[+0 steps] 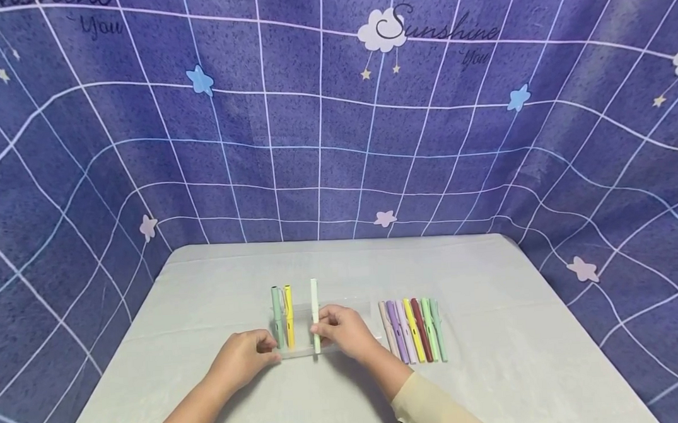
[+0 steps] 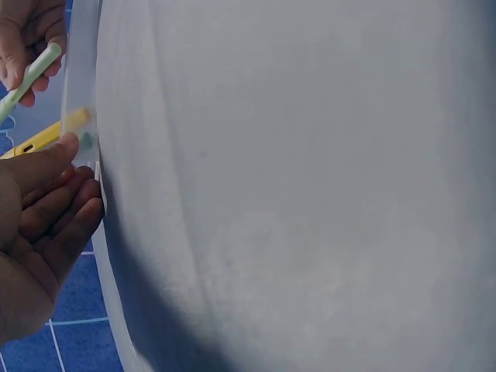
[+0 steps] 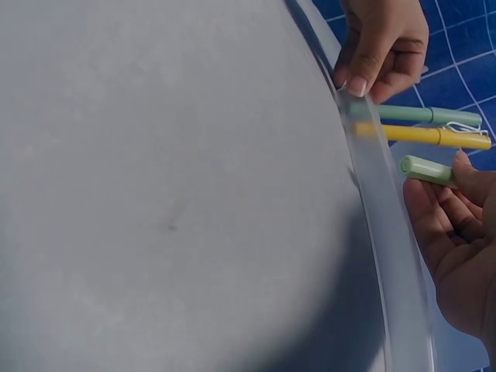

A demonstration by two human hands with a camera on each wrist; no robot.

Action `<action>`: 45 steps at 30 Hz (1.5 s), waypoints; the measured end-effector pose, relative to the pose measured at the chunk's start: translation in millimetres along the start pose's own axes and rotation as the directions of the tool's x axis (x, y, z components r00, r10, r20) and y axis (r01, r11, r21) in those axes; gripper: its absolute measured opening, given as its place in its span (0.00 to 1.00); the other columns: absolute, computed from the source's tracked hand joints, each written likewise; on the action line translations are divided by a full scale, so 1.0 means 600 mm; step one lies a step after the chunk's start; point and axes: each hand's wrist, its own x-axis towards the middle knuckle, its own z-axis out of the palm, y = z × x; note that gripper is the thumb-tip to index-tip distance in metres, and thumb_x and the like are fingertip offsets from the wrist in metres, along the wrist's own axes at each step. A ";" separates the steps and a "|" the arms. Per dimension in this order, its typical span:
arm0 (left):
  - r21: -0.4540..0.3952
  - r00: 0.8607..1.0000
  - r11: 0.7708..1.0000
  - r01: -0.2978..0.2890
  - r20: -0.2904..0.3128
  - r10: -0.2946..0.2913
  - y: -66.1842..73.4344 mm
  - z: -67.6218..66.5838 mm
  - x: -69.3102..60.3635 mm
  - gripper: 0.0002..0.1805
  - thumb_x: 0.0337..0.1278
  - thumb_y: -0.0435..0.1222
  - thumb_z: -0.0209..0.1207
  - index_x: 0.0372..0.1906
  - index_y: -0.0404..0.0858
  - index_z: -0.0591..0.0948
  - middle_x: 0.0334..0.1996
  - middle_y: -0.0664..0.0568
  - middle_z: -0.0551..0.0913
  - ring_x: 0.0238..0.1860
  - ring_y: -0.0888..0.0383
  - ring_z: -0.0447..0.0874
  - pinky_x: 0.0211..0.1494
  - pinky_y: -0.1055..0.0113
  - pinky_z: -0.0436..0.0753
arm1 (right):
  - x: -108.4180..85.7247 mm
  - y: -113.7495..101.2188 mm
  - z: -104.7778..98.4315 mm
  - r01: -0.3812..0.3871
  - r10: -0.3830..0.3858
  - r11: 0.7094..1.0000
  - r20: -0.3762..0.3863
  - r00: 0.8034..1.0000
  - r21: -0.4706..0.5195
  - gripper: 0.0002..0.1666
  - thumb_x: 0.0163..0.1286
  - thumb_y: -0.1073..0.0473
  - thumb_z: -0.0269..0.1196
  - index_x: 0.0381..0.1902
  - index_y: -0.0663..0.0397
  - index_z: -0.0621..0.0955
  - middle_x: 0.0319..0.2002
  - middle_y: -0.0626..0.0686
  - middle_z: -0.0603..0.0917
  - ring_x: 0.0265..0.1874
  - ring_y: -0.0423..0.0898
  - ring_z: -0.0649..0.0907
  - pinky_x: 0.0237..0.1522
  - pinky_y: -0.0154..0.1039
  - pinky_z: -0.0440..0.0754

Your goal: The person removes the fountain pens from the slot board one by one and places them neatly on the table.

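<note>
Fingers and thumb of your right hand [image 1: 346, 332] pinch a pale green pen [image 1: 314, 304] by its nearer half, while your left hand [image 1: 240, 359] grips the near left corner of the clear box [image 3: 390, 225]. The pen's near end comes over the box's front rim; you cannot tell from these views whether it touches. What seems to matter most is the sideways relation: the pen lies on the left of your right fingertips, long axis pointing away from you, almost parallel to the yellow pen [image 1: 289, 321] in the box, with a gap between the two. Left of that yellow one, just beside it, is a dull green pen [image 1: 277, 318]. Drifting too far left could knock either of them. Your right forearm [image 1: 388, 364] slants in close to the near ends of the row of pens [image 1: 421, 329], which lies right of the box on the tabletop [image 1: 466, 256]. Past the back edge hangs a blue patterned cloth [image 1: 428, 170].
</note>
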 end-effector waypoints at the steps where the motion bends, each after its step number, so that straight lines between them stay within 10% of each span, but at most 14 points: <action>1: -0.001 1.000 1.000 0.000 -0.001 0.000 0.000 0.000 0.000 0.11 0.40 0.43 0.75 0.29 0.52 0.83 0.28 0.65 0.86 0.34 0.64 0.84 0.45 0.59 0.85 | -0.001 0.000 -0.002 -0.002 0.002 1.000 -0.004 1.000 0.001 0.08 0.67 0.60 0.66 0.41 0.57 0.81 0.31 0.53 0.87 0.26 0.45 0.87 0.34 0.39 0.88; 45: -0.002 1.000 1.000 -0.004 0.002 0.004 0.001 -0.001 -0.001 0.11 0.39 0.42 0.75 0.29 0.52 0.83 0.26 0.67 0.85 0.32 0.66 0.82 0.44 0.60 0.84 | -0.061 0.042 -0.126 -0.001 -0.012 0.997 -0.167 0.986 -0.076 0.13 0.67 0.54 0.66 0.43 0.56 0.80 0.32 0.52 0.85 0.30 0.44 0.84 0.35 0.39 0.87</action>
